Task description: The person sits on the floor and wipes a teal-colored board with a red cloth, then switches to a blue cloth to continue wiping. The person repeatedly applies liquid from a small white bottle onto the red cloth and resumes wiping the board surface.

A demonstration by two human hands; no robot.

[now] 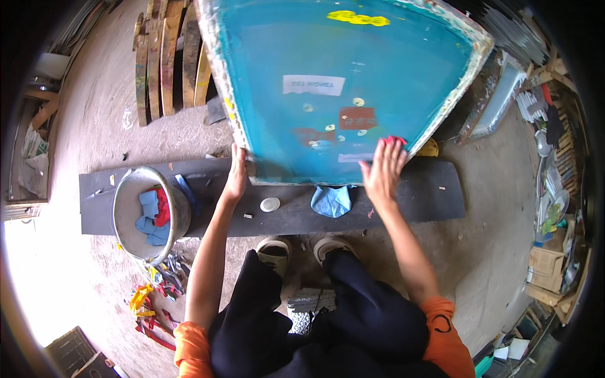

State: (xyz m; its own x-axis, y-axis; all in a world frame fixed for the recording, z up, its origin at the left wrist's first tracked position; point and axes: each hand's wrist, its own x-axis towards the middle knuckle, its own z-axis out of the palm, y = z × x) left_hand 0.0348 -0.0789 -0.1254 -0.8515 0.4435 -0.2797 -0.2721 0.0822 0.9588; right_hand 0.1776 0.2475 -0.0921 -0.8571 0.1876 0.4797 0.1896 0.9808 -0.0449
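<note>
A screen-printing frame (271, 145) with turquoise mesh and a paint-stained pale border stands tilted in front of me. Small printed patches, pale spots and a yellow smear mark its mesh. My left hand (236, 176) grips the frame's lower left edge, with its fingers partly hidden. Near the lower right corner, my right hand (383, 176) lies over the mesh with fingers stretched out. Something red shows at its fingertips; I cannot make out what. Below the frame, a light blue cloth (331, 201) and a white round lid-like disc (270, 204) rest on a long black board (416, 205).
A grey bucket (120, 211) with blue and red cloth pieces stands at the board's left. Tangled coloured scraps (151, 305) lie below it. Wooden slats (167, 63) are at the far left; another framed screen (498, 101) leans at the right, near cluttered shelves and a cardboard box (545, 268).
</note>
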